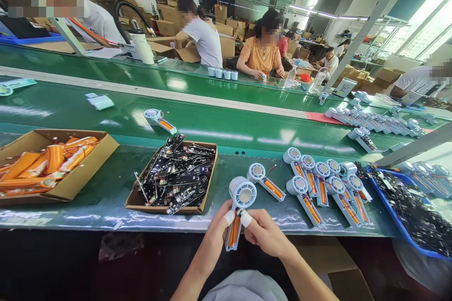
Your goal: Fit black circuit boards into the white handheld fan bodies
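Observation:
Between my hands is a light-blue handheld fan body (243,195), its round head up and its handle pointing toward me. An orange battery (233,235) lies in the open handle. My left hand (219,225) wraps the handle's left side, its thumb in a white cover pressing near the neck. From the right, my right hand (263,230) pinches at the neck with a white-covered thumb; a small dark part and wires show there, partly hidden by the fingertips. Just beyond lies another fan body (257,172), with several more fan bodies (322,170) to the right.
A cardboard tray of black circuit boards (183,174) stands left of my hands, and a box of orange batteries (52,160) farther left. At right is a blue tray (388,207) of dark boards. The green conveyor belt (226,127) runs behind; people work across it.

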### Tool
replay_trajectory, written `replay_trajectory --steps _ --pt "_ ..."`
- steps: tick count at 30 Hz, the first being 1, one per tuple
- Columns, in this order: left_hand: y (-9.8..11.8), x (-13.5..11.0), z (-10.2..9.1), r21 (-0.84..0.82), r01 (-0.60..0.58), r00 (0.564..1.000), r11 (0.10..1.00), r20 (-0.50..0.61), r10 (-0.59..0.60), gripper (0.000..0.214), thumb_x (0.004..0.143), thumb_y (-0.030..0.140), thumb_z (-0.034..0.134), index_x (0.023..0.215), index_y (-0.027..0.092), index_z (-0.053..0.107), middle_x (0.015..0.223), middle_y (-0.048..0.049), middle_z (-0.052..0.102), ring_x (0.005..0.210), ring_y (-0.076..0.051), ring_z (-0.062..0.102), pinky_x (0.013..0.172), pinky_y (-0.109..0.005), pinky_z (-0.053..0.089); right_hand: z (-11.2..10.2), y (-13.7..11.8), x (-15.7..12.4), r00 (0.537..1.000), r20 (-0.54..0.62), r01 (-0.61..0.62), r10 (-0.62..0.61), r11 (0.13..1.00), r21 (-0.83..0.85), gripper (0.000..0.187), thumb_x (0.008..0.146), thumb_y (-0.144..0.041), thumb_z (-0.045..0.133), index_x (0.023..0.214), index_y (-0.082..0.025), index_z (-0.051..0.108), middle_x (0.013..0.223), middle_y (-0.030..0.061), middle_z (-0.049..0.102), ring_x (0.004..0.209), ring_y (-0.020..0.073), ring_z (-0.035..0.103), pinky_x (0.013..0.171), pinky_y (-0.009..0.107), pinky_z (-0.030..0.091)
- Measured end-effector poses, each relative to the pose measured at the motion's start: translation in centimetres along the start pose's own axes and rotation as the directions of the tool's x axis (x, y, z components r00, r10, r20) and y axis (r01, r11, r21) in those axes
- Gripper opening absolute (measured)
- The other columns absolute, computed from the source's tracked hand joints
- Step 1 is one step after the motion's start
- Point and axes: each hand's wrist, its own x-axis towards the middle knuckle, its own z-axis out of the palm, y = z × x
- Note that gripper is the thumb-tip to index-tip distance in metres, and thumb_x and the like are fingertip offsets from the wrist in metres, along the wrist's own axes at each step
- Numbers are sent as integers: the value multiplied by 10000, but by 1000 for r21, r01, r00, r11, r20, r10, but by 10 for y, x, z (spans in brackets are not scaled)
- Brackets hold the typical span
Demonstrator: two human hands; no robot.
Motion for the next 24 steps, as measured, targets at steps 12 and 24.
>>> replay_trajectory --steps 12,24 --pt "-3 -5 16 232 10 977 973 -208 40 470 872 458 555 1268 206 576 1418 -134 598 1414 -309 452 1170 -445 353 22 0 -18 946 -323 62 -25 993 104 409 945 -576 565 806 -192 533 621 -54 479 544 93 407 516 212 348" --pt "-10 7 28 146 -8 986 989 -163 33 541 941 524 453 1388 219 467 1550 -101 472 1482 -248 365 1148 -324 390 34 32 -15 826 -441 -28 -351 755 -655 539 958 -152 417 1486 -234 488 1057 121 743 868 242 732 728 308 589"
